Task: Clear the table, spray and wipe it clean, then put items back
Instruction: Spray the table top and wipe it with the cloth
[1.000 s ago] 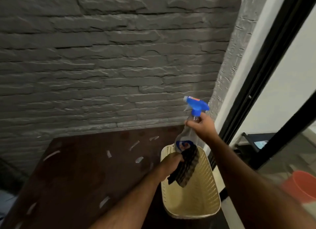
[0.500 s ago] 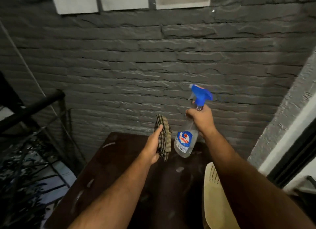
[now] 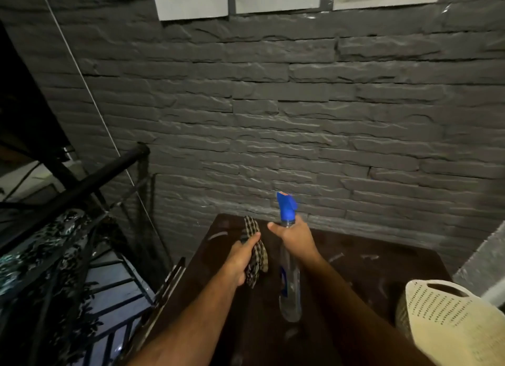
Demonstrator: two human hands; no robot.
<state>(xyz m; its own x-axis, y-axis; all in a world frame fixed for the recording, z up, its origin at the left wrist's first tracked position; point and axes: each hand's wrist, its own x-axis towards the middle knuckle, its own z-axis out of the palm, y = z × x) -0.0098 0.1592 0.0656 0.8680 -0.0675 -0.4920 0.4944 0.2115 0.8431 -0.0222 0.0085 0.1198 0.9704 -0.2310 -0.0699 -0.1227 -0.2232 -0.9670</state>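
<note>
Holding the spray bottle [image 3: 289,286] by its neck, my right hand [image 3: 296,238] had its fingers curled round the clear plastic just under the blue trigger head [image 3: 286,207], thumb stretched out to the left, and no finger that I could see lay on the trigger itself. My left hand [image 3: 241,256] gripped the checked cloth [image 3: 257,252], fingers folded round its bunched middle with the thumb pressed along its top, the loose ends sticking out above and below the fist. Both hung over the dark table [image 3: 369,272], whose top showed pale smears and looked bare apart from the cream basket [image 3: 448,319] at its near right corner. I judged the spraying step was the one in hand: to do it well I needed to shift a finger onto the trigger, turn the nozzle down at the wood instead of up at the brick wall [image 3: 273,119], and keep the cloth aside so it stayed dry until the wipe. Room was tight, I thought. The wall met the far edge, the black railing [image 3: 82,185] and stairs dropped away just beside the left edge, and the basket crowded the right, so long strokes were safest run from the wall toward me.
</note>
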